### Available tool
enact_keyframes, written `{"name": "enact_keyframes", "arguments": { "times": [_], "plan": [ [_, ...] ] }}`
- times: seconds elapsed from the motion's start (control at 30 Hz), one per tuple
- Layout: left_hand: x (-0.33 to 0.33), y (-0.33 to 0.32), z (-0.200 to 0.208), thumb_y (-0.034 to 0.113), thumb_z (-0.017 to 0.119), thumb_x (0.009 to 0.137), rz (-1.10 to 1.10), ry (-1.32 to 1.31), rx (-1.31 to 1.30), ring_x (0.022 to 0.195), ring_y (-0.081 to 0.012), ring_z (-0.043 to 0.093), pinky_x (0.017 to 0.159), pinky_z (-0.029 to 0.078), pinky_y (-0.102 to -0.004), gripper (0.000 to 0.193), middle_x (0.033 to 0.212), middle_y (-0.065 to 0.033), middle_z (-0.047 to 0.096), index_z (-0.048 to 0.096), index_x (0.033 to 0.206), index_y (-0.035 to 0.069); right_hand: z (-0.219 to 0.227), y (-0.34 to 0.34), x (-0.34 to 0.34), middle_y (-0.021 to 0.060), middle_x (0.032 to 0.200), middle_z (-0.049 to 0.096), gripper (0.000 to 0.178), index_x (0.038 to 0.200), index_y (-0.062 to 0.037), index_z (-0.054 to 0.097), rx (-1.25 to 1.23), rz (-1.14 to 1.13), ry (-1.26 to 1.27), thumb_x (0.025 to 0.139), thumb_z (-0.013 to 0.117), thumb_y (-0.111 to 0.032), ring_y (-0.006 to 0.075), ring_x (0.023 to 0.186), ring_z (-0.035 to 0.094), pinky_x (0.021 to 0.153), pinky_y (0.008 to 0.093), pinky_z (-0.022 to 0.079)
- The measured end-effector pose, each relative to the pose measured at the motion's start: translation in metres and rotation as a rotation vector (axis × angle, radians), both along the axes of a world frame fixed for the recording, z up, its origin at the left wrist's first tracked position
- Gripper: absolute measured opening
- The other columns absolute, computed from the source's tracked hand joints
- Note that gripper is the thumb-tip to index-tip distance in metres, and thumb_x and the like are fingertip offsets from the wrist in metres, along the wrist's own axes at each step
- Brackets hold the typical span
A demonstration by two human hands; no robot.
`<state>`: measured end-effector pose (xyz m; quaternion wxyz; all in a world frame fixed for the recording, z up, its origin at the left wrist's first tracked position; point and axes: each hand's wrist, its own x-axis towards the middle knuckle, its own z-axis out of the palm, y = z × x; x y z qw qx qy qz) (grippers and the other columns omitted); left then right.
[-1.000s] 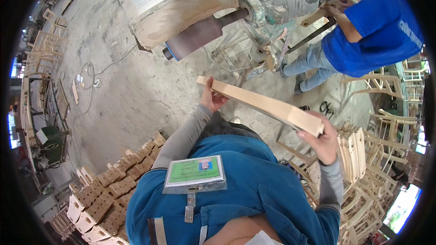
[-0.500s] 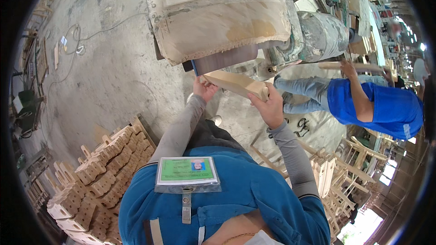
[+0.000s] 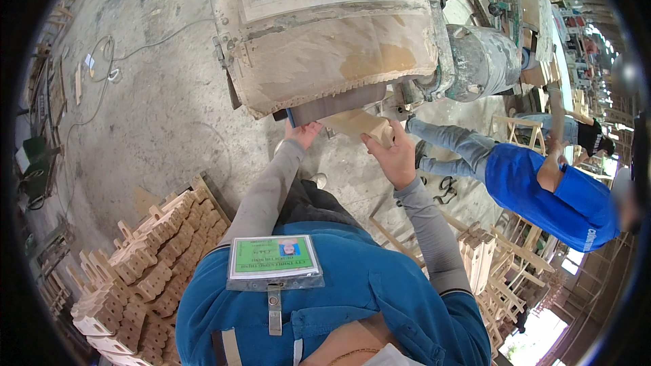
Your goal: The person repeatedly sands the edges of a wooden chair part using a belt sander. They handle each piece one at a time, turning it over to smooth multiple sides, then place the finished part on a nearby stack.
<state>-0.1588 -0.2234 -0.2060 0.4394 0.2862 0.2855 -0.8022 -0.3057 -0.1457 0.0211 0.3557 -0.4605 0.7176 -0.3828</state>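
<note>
A pale, shaped wooden piece [image 3: 357,124] is pressed up to the brown sanding belt [image 3: 339,105] that sticks out from under the machine's cover. Its right end sits in my right hand [image 3: 395,156], thumb on the near side and fingers wrapped round the far side. My left hand [image 3: 304,135] is at the piece's left end, close to the belt's lower edge. Those left fingertips are partly hidden by the belt and the wood. The belt also covers part of the piece's upper edge.
The machine's worn tan cover [image 3: 332,47] fills the top middle, with a grey motor [image 3: 485,61] beside it. Stacked notched wooden parts [image 3: 149,264] stand at lower left, more wood parts [image 3: 478,257] at lower right. A co-worker in blue [image 3: 549,190] stands at right. A cable [image 3: 105,71] lies on the floor.
The wooden piece has tipped and moved up closer under the belt, so less of it shows. My right hand has shifted slightly left. The co-worker in blue has leaned lower.
</note>
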Motion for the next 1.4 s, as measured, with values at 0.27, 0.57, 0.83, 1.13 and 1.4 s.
{"name": "enact_keyframes", "arguments": {
  "times": [0.27, 0.57, 0.83, 1.13, 1.4],
  "plan": [
    [-0.007, 0.001, 0.007, 0.029, 0.047, 0.090, -0.076, 0.044, 0.017, 0.098, -0.0298, 0.056, 0.080, 0.049, -0.0462, 0.030, 0.107, -0.0135, 0.056, 0.051, 0.107, 0.005, 0.044, 0.015, 0.003, 0.0123, 0.087, 0.063, 0.038, 0.105, 0.0007, 0.055, -0.108, 0.057, 0.222, 0.073, 0.072, -0.009, 0.0160, 0.076, 0.062, 0.065, 0.0273, 0.049],
    [-0.026, 0.029, 0.090, 0.035, 0.054, 0.088, -0.112, 0.122, -0.259, 0.104, -0.0261, 0.051, 0.082, 0.049, -0.0412, 0.032, 0.116, -0.0077, 0.046, 0.051, 0.109, 0.011, 0.103, 0.076, -0.004, 0.0112, 0.092, 0.063, 0.042, 0.107, 0.0024, 0.054, -0.268, 0.016, 0.204, 0.070, 0.073, -0.004, 0.0149, 0.083, 0.061, 0.074, 0.0262, 0.048],
    [-0.031, 0.078, 0.165, 0.039, 0.061, 0.083, -0.125, 0.139, -0.285, 0.104, -0.0236, 0.051, 0.086, 0.048, -0.0377, 0.040, 0.112, -0.0064, 0.044, 0.051, 0.113, 0.015, 0.147, 0.150, -0.005, 0.0110, 0.088, 0.063, 0.043, 0.106, 0.0024, 0.055, -0.354, -0.002, 0.352, 0.067, 0.074, -0.003, 0.0151, 0.078, 0.061, 0.069, 0.0255, 0.048],
    [-0.034, 0.142, 0.208, 0.040, 0.056, 0.086, -0.251, 0.173, -0.509, 0.108, -0.0251, 0.050, 0.091, 0.047, -0.0420, 0.044, 0.114, -0.0072, 0.047, 0.047, 0.118, 0.012, 0.171, 0.253, -0.017, 0.0151, 0.095, 0.061, 0.050, 0.107, 0.0016, 0.053, -0.390, -0.060, 0.406, 0.063, 0.076, -0.005, 0.0218, 0.083, 0.061, 0.072, 0.0311, 0.048],
    [-0.034, 0.198, 0.243, 0.032, 0.054, 0.089, -0.625, 0.315, -0.630, 0.112, -0.0298, 0.049, 0.091, 0.046, -0.0494, 0.041, 0.117, -0.0124, 0.050, 0.043, 0.119, 0.007, 0.170, 0.384, -0.066, 0.0163, 0.102, 0.057, 0.057, 0.107, 0.0007, 0.051, -0.357, -0.137, 0.187, 0.060, 0.079, -0.015, 0.0294, 0.095, 0.056, 0.085, 0.0416, 0.043]
  ]
}}
